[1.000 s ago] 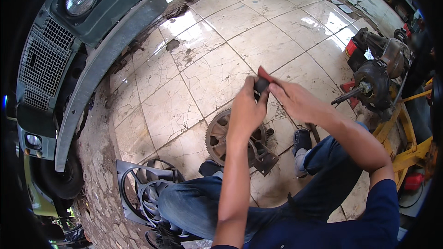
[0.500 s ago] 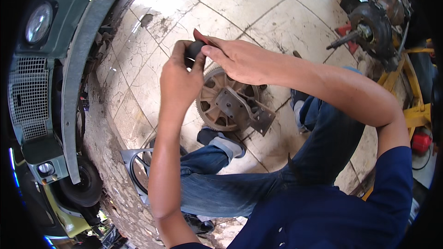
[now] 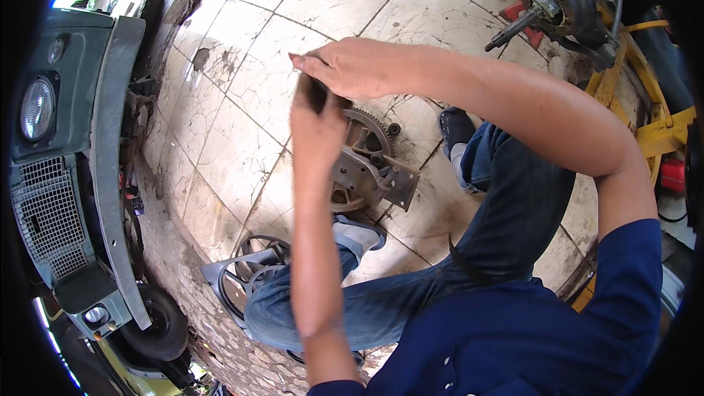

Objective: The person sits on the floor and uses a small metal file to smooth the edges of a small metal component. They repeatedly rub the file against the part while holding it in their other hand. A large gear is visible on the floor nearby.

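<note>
My left hand [image 3: 319, 123], smeared by motion, is closed around a small dark rounded part [image 3: 317, 94]; its far end is hidden by the other hand. Above it, my right hand [image 3: 353, 70] lies across the top with thumb and fingers pinched on a thin reddish sheet [image 3: 293, 59], of which only a corner shows. Both hands meet over the tiled floor. Below them lies a toothed flywheel [image 3: 380, 130], partly covered by my left hand. A metal bracket with a flat holed plate [image 3: 400, 186] rests on the flywheel.
Beside my left leg is a grey fan-like part with a round frame [image 3: 233, 279]. A green vehicle front with a grey bumper [image 3: 106, 176] stands at the left. At the right are a yellow stand [image 3: 660, 136] and a dark axle assembly [image 3: 546, 4]. A small black piece [image 3: 394, 129] lies by the flywheel.
My view has shifted. My left hand has turned and moved under the right one, covering more of the dark part. The right hand reaches farther left over it with the reddish sheet.
</note>
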Available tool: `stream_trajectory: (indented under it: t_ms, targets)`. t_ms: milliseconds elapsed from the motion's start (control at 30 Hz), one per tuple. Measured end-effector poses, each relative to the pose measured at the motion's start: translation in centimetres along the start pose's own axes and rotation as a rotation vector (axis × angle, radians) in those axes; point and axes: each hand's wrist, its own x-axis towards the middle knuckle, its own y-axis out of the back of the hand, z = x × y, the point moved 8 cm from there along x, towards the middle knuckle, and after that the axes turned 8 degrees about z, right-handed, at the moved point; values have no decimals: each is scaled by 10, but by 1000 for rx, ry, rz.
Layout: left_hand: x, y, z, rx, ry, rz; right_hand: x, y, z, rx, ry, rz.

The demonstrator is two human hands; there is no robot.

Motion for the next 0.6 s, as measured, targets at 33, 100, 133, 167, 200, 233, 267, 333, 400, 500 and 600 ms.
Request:
stream_trajectory:
  t_ms: [33,100,133,167,200,233,267,333,400,500,600]
  targets:
    - [-7,-8,-7,-66,30,16,-1,-5,6,-19,-68,-102]
    - [-24,-13,-33,-290,103,178,-9,-17,-1,-25,-25,-253]
    - [-33,-13,-42,-453,142,316,-16,-22,-4,-30,28,-242]
    - [-39,-16,-47,-505,172,365,-22,-24,-6,-158,98,-212]
    - [-48,-19,-56,-504,205,381,-27,-29,-12,-276,177,-195]
    - [-54,-22,-68,-502,234,397,-30,-30,-11,-283,133,-286]
    - [-60,-25,-78,-501,264,416,-34,-30,-9,-290,89,-379]
    - [-75,-37,-76,-517,236,376,-40,-37,-6,-316,42,-480]
    - [-86,-41,-81,-555,220,396,-49,-43,-3,-364,24,-489]
    - [-100,-34,-89,-690,367,463,-61,-61,-8,-375,253,-307]
    - [-122,-45,-102,-724,384,445,-73,-71,-9,-311,253,-362]
